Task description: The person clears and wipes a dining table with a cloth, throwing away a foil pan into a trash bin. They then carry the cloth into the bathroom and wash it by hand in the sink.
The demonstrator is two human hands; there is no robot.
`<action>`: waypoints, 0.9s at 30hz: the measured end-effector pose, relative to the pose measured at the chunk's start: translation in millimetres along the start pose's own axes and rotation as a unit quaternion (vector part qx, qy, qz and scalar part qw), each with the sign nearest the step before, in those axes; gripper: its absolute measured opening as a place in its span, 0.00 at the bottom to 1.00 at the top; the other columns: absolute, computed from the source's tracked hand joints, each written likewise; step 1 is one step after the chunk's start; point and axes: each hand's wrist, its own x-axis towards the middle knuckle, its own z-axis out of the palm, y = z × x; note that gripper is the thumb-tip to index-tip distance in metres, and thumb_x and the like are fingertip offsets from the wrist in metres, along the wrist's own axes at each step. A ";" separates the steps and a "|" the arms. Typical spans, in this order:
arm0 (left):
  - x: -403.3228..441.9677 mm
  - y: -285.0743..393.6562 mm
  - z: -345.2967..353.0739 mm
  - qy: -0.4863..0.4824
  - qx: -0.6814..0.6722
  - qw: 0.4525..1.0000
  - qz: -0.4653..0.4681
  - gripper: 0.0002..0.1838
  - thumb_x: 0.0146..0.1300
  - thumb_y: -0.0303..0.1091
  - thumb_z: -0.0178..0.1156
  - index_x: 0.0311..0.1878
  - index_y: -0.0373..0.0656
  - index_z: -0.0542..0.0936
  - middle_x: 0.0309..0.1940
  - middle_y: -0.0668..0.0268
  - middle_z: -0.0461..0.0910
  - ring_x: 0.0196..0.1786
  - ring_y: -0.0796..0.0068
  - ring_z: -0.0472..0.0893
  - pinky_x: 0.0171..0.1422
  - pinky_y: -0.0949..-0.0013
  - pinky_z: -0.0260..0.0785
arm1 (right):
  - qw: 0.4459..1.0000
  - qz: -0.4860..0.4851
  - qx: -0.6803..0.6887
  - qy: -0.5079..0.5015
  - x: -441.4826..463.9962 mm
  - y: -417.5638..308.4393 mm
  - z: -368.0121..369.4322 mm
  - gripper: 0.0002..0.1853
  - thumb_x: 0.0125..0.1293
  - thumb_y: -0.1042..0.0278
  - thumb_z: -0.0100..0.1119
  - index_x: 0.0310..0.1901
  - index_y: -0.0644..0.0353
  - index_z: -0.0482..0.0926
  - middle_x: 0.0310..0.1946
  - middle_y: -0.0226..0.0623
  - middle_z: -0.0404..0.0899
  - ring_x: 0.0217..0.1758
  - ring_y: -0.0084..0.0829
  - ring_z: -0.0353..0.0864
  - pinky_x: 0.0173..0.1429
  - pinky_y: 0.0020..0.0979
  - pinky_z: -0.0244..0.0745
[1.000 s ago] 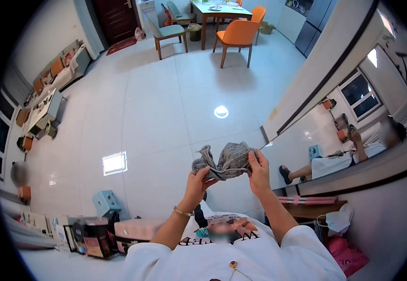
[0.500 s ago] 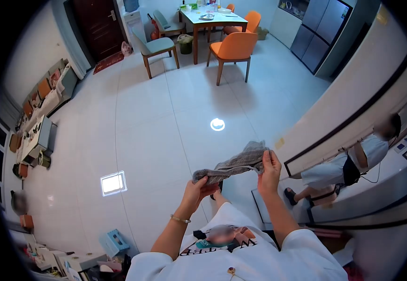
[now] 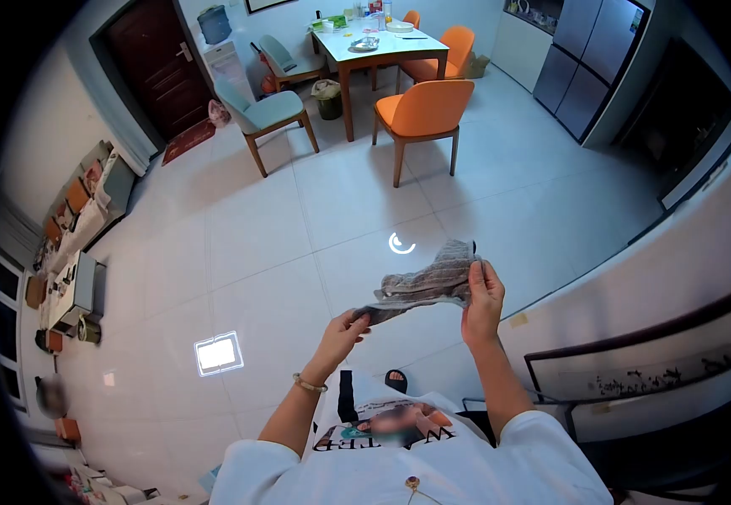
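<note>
A crumpled grey-brown striped cloth (image 3: 428, 282) stretches between my two hands above the floor, in the middle of the head view. My left hand (image 3: 344, 332) pinches its lower, narrower end. At the upper right, my right hand (image 3: 484, 301) grips the wider, bunched end between thumb and fingers. The cloth sags a little and is folded over on itself, so its full shape is hidden. A beaded bracelet (image 3: 309, 384) circles my left wrist.
Ahead stand a white-topped table (image 3: 390, 55) with dishes, an orange chair (image 3: 427, 109) and a light-blue chair (image 3: 274, 113). A bin (image 3: 328, 103) sits by the table. A low wall or panel with a dark-framed piece of lettering (image 3: 677, 374) runs along my right.
My view has moved forward and turned, bringing the table and chairs closer. The other person at right has left view. Both hands keep hold of the cloth, whose folds have shifted.
</note>
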 end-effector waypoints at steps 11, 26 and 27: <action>185.7 131.3 -7.7 -0.129 -0.009 0.963 0.235 0.42 0.49 0.49 0.69 0.60 0.33 0.63 0.49 0.55 0.74 0.52 0.68 0.74 0.57 0.68 0.67 | 0.980 0.078 -0.145 -0.110 147.8 62.7 72.3 0.12 0.69 0.66 0.50 0.31 0.64 0.74 0.23 0.21 0.67 0.28 0.12 0.60 0.31 0.17 0.58; 445.4 205.7 -169.1 0.008 -0.089 0.972 0.216 0.08 0.59 0.19 0.52 0.41 0.36 0.76 0.30 0.72 0.74 0.36 0.83 0.69 0.43 0.78 0.63 | 0.993 0.049 -0.107 0.010 423.0 135.9 178.6 0.11 0.69 0.66 0.49 0.30 0.61 0.75 0.24 0.19 0.69 0.25 0.11 0.60 0.28 0.17 0.55; 458.3 217.3 -180.6 0.011 -0.085 0.973 0.212 0.08 0.59 0.19 0.52 0.41 0.36 0.76 0.30 0.72 0.74 0.36 0.83 0.69 0.43 0.78 0.63 | 0.993 0.054 -0.103 0.010 443.7 143.3 178.4 0.11 0.69 0.66 0.49 0.30 0.61 0.75 0.24 0.19 0.69 0.25 0.11 0.60 0.28 0.17 0.55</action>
